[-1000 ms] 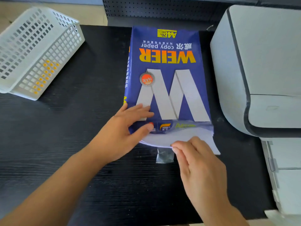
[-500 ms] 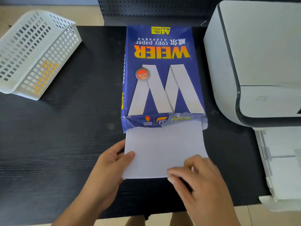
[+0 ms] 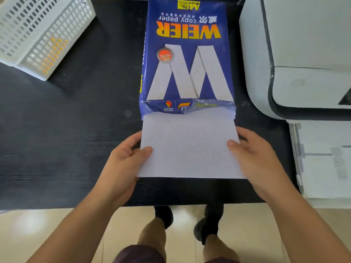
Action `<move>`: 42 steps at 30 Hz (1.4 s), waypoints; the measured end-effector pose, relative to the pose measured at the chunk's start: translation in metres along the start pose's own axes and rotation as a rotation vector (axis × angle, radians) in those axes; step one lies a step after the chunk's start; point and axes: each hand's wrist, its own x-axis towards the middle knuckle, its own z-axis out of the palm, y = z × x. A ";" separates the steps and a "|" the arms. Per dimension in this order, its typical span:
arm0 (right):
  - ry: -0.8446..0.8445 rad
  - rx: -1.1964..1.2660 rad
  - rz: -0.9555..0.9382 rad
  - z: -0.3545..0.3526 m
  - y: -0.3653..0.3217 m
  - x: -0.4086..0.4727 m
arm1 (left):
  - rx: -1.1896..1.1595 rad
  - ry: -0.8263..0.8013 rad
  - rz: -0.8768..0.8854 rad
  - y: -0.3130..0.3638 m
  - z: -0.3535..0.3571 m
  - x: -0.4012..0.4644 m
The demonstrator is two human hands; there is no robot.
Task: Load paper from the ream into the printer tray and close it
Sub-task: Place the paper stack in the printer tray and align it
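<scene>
A blue ream of copy paper [image 3: 187, 54] lies on the black table [image 3: 66, 130], its near end torn open. A stack of white paper [image 3: 190, 149] sticks halfway out of that opening toward me. My left hand [image 3: 123, 166] grips the stack's left edge, thumb on top. My right hand [image 3: 254, 158] grips its right edge the same way. The white printer [image 3: 303, 54] stands at the right, with its paper tray [image 3: 322, 160] pulled out past the table's near right corner.
A white plastic mesh basket [image 3: 41, 33] sits tilted at the back left of the table. The table's near edge runs just below the paper, with tiled floor and my legs and shoes beneath it.
The stack has slid farther out of the wrapper toward me. My left hand left the top of the ream, and both hands shifted from the near edge to the stack's two sides.
</scene>
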 end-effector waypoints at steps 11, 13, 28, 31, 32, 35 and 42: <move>-0.235 0.107 0.014 -0.045 0.037 -0.041 | 0.030 0.252 -0.012 -0.031 0.051 -0.090; -0.253 0.091 -0.016 -0.058 0.046 -0.052 | 0.017 0.302 0.002 -0.039 0.064 -0.110; -0.339 0.124 -0.040 -0.190 0.072 -0.150 | -0.042 0.403 0.098 -0.068 0.181 -0.250; -0.213 0.221 -0.005 -0.221 0.082 -0.158 | -0.011 0.274 0.120 -0.064 0.207 -0.241; -0.166 0.244 -0.002 -0.232 0.086 -0.159 | 0.011 0.233 0.126 -0.062 0.217 -0.237; -0.026 0.258 -0.030 -0.262 0.097 -0.159 | 0.140 0.113 0.178 -0.060 0.253 -0.222; 0.070 0.170 -0.071 -0.329 0.129 -0.138 | 0.290 0.003 0.211 -0.067 0.337 -0.196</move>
